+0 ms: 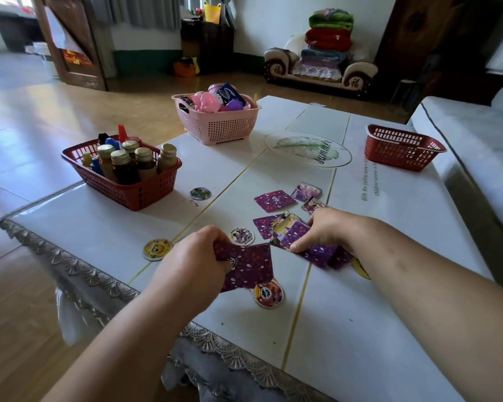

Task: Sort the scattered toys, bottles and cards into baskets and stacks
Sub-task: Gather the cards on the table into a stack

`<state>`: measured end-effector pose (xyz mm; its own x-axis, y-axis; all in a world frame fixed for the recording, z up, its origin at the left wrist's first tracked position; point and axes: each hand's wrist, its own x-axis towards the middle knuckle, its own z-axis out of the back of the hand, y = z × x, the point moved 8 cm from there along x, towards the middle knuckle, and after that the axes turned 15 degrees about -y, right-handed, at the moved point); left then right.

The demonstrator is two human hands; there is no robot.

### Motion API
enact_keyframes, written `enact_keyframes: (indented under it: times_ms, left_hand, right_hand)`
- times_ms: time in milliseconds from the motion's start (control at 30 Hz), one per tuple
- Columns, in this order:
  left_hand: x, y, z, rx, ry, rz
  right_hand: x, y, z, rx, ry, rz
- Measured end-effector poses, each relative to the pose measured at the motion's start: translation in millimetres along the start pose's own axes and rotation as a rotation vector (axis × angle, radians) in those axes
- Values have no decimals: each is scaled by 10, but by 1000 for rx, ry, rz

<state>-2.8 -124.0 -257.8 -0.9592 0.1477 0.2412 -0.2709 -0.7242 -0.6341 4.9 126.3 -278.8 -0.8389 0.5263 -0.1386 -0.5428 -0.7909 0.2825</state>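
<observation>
Now left hand [196, 258] fingers grip a purple card stack [251, 266], while right hand [330, 227] fingers pinch loose cards [320, 253].

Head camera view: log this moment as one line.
left hand grips purple patterned card stack | right hand pinches loose purple cards on white table | round picture discs unsorted

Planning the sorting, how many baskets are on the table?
3: left red basket holding bottles; pink basket holding toys, far middle; right red basket at the right edge.
</observation>
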Motion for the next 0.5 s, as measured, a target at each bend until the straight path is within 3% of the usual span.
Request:
enact_keyframes:
  times_ms: [167, 233, 300, 367, 400, 500]
  left_hand:
    - [51, -4, -1, -11, -7, 2]
    - [75, 21, 26, -15, -25, 8]
    - [96, 56, 51, -27, -35, 18]
    - [108, 79, 56, -45, -31, 21]
    - [114, 88, 58, -47, -26, 23]
    - [122, 99, 60, -33, -23, 27]
  right_hand:
    - [-112, 45, -93, 112, 55, 68]
    - [-49, 60, 78, 232, -91, 126]
    - [96, -35, 416, 386, -360, 91]
    - [193, -60, 645, 337, -493, 93]
    - [223, 1, 646, 258, -452, 122]
    - [232, 224, 303, 141, -117, 161]
